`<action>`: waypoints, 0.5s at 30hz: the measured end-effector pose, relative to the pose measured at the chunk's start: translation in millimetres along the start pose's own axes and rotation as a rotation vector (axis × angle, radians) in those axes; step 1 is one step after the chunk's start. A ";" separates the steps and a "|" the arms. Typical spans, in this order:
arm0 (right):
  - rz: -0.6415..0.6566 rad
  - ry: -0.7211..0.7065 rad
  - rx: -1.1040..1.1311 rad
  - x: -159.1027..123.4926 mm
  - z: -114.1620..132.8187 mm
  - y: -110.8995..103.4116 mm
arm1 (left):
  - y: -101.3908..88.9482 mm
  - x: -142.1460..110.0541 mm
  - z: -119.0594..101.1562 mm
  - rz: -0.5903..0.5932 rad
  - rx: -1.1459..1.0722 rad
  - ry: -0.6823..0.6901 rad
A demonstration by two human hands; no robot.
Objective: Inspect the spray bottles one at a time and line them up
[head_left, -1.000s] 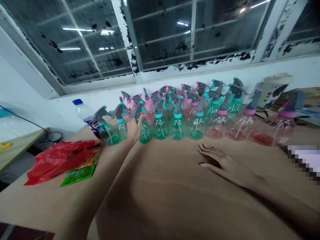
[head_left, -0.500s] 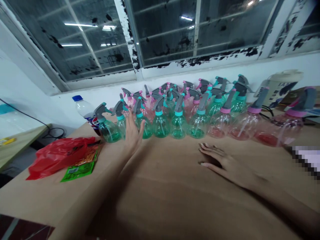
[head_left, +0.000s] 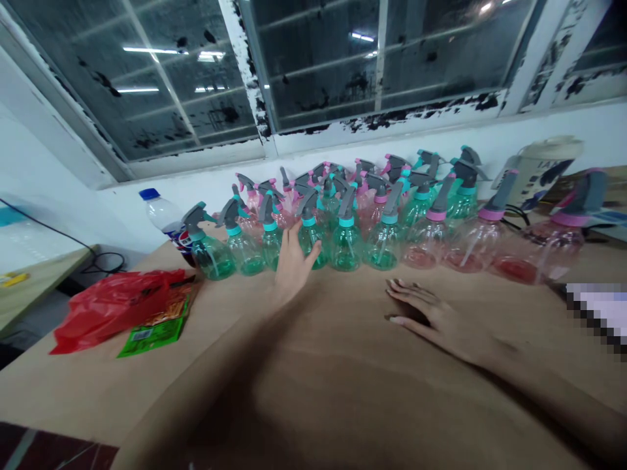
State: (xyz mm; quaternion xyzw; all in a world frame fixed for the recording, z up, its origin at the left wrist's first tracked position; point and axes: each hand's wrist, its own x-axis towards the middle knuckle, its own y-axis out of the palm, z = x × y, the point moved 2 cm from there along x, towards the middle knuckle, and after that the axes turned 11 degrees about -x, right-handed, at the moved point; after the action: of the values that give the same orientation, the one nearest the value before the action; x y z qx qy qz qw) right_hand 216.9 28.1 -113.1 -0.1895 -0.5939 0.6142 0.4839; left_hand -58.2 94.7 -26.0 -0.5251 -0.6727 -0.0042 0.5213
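Observation:
Several green and pink spray bottles with grey triggers stand crowded along the far edge of a brown table (head_left: 318, 365). My left hand (head_left: 292, 264) is stretched out, fingers straight and thumb apart, just in front of a green spray bottle (head_left: 312, 236) in the front row; I cannot tell if it touches it. It holds nothing. Resting flat on the table nearer to me, my right hand (head_left: 425, 314) has its fingers extended and is empty. Pink spray bottles (head_left: 482, 243) fill the right end of the row.
A red plastic bag (head_left: 110, 307) and a green snack packet (head_left: 153, 331) lie at the table's left. A clear water bottle with a blue cap (head_left: 165, 219) stands behind them. A cream jug (head_left: 539, 171) sits at the back right under the window.
My left hand let go of a green bottle further left, opened, and shifted right along the front row. My right hand stayed put.

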 end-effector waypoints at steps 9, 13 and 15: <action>-0.015 -0.007 0.005 0.2 0.1 -0.4 | 16.6 21.6 16.9 0.030 0.027 -0.202; 0.004 -0.001 -0.001 -0.6 -2.6 1.4 | -11.0 -5.3 -4.2 0.074 0.049 -0.216; 0.004 0.006 -0.002 -0.8 -3.8 2.4 | -27.7 -24.6 -17.1 0.103 0.050 -0.218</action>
State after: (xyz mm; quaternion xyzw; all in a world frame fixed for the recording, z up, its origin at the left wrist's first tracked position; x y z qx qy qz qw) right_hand 219.5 30.0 -116.3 -0.1930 -0.5928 0.6138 0.4844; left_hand -68.4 55.5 -20.6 -0.5432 -0.6973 0.0963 0.4577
